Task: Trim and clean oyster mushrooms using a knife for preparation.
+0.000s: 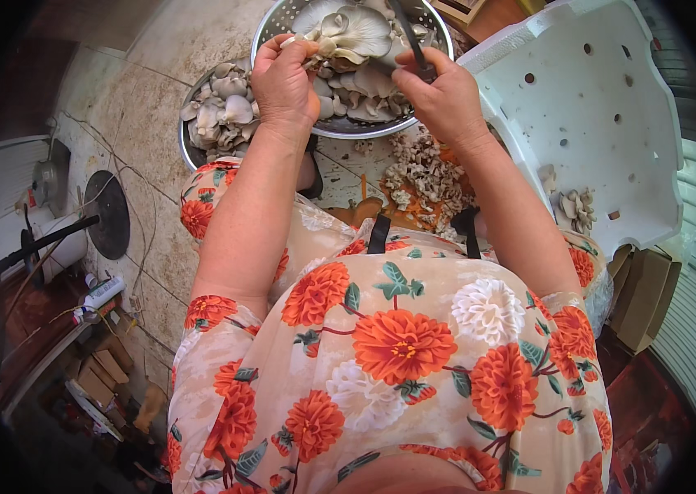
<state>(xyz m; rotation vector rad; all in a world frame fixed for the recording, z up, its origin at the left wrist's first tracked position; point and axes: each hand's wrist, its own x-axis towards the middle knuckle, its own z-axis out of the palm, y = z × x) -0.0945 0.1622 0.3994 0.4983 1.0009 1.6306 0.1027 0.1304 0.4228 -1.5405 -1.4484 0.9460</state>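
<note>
My left hand (286, 80) pinches a cluster of oyster mushrooms (354, 34) by its stem side, with the broad pale caps fanned to the right. In my right hand (440, 89) is a knife (408, 31), its dark blade pointing up and away from me; the fist hides most of the handle. Both hands are over a perforated metal colander (360, 131) that holds more grey oyster mushrooms (369, 92). Left of it, partly behind my left forearm, a second metal bowl (185, 139) is heaped with oyster mushrooms (224, 111).
Mushroom trimmings (425, 173) lie piled on the floor between my feet. A white foam box (576, 117) on the right contains a few small mushroom pieces (578, 209). Cardboard (644, 296) stands behind it. At left are a fan's round base (107, 215) and loose cables (153, 228).
</note>
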